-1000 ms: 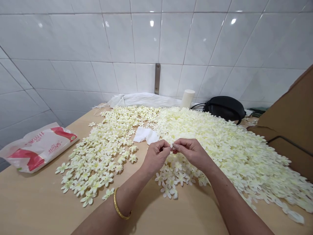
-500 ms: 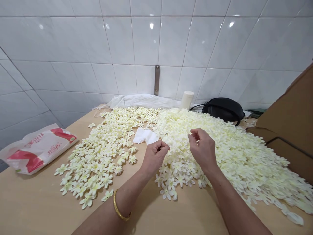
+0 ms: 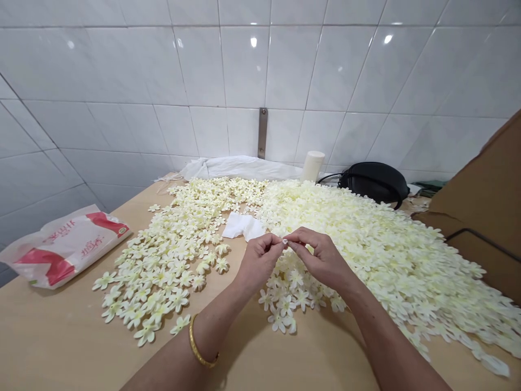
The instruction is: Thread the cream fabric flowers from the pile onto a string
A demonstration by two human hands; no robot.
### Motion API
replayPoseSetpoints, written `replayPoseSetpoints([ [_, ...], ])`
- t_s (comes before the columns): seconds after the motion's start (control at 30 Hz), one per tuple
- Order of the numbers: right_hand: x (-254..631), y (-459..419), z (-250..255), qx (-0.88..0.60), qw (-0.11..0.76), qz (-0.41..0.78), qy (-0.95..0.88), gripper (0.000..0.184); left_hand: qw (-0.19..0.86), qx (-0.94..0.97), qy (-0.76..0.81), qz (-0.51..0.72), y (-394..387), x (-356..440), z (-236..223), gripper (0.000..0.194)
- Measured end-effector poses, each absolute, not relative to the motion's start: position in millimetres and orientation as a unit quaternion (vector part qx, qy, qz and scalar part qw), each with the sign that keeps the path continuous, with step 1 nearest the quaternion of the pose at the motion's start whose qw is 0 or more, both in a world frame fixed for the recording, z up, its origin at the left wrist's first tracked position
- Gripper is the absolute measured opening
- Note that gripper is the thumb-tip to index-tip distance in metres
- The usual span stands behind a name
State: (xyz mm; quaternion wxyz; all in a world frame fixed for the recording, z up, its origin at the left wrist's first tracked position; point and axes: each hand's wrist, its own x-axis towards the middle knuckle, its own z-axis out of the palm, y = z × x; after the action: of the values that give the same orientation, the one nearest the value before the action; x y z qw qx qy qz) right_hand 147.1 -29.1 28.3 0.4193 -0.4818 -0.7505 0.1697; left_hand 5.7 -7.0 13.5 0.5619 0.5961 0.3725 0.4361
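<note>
Red-print plastic pkt (image 3: 67, 247): script unreadable | L hand (image 3: 259, 260), R hand (image 3: 322, 258): fingers (image 3: 299, 234) together on tiny white bit (image 3: 285, 241)

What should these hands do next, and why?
Probably set the small pale piece pinched between the left hand and right hand onto the looser flower spread: both hands meet on it, and that cream spread lies thinner than the right heap.

Artificial blossoms (image 3: 366, 255) lie on the table (image 3: 81, 347), a plastic bag (image 3: 65, 250) left.
</note>
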Motion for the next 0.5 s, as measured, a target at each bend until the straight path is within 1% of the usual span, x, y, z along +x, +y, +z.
replayPoseSetpoints([
  [0.17, 144.7, -30.1, 30.4, -0.510, 0.410, 0.200, -0.729, 0.015, 0.557, 0.610, 0.369, 0.425, -7.9, 5.3, 12.4, 0.017],
  [0.23, 147.7, -28.8, 28.7, -0.557, 0.431, 0.185, -0.686, 0.016, 0.557, 0.610, 0.373, 0.423, -7.3, 5.8, 10.8, 0.016],
  [0.3, 154.8, -26.0, 25.9, -0.621, 0.469, 0.131, -0.614, 0.018, 0.552, 0.600, 0.386, 0.432, -6.2, 6.2, 9.5, 0.019],
  [0.37, 164.2, -22.3, 22.8, -0.671, 0.493, 0.048, -0.552, 0.019, 0.545, 0.587, 0.401, 0.445, -5.1, 6.5, 9.0, 0.024],
  [0.43, 171.6, -18.8, 20.3, -0.700, 0.484, -0.031, -0.525, 0.018, 0.542, 0.578, 0.410, 0.452, -4.5, 6.3, 9.2, 0.027],
  [0.5, 173.5, -17.0, 19.2, -0.707, 0.469, -0.077, -0.524, 0.025, 0.541, 0.578, 0.412, 0.452, -4.6, 5.8, 10.0, 0.027],
])
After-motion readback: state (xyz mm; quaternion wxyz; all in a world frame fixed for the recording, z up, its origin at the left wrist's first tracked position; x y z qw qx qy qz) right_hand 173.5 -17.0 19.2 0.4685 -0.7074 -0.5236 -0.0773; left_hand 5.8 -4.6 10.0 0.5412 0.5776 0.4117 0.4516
